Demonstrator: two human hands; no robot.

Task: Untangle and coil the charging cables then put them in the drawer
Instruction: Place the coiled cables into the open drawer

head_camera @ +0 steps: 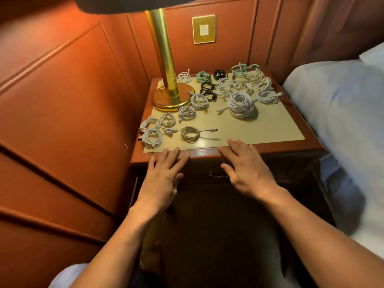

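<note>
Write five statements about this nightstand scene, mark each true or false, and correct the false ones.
1. The left hand grips a cable. False: it lies flat at the nightstand's front edge, holding nothing, as does the right hand.
2. The brass lamp stands at the back left of the top. True.
3. Every cable is white. False: there are also black coils and green coils.
4. The biggest white bundle lies to the right of the lamp. True.
5. The drawer is pulled open. False: it looks shut.
</note>
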